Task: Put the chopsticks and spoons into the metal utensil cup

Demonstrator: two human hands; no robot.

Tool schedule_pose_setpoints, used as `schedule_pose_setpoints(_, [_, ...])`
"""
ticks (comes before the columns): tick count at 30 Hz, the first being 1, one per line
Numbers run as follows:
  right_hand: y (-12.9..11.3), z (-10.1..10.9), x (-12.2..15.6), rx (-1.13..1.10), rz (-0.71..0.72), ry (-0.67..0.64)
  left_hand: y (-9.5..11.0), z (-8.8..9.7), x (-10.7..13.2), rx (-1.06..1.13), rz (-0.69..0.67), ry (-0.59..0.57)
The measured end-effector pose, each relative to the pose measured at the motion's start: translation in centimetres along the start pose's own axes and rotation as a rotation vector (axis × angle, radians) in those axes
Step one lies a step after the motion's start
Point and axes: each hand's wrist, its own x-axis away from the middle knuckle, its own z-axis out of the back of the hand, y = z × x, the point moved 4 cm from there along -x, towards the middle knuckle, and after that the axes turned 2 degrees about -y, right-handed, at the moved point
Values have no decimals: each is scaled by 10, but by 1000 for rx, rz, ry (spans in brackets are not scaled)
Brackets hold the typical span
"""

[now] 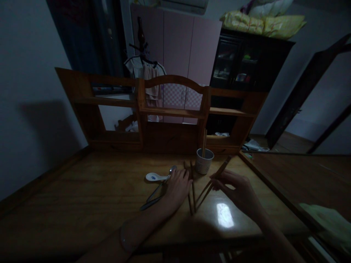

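Observation:
On the wooden desk (82, 197) my left hand (177, 186) rests palm down with curled fingers beside wooden chopsticks (193, 190) that lie on the desk; I cannot see whether it grips them. My right hand (238, 190) pinches a pair of chopsticks (216, 175), slanting up toward a white cup (204, 160). The cup stands just beyond both hands and has chopsticks (204, 143) upright in it. A white ceramic spoon (154, 177) and metal spoons (157, 190) lie left of my left hand.
A wooden shelf unit (170, 109) stands along the back of the desk. Behind it are a pink wardrobe (178, 47), a dark cabinet (246, 62) with bags on top, and clothes on a rack. The room is dim. A desk wing extends on the right.

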Motion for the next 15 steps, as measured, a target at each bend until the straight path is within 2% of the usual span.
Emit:
schedule_pose_setpoints(6, [-1,1,0,0,-9,-4,-8,-14,3,1,-65,-44])
schedule_pose_setpoints(13, [-2,1,1,-25,-12,4,-2,-5,4,20,-74,-14])
schedule_pose_setpoints(15, [-1,1,2,-26,-16,8,-2,-4,2,-11,-37,-15])
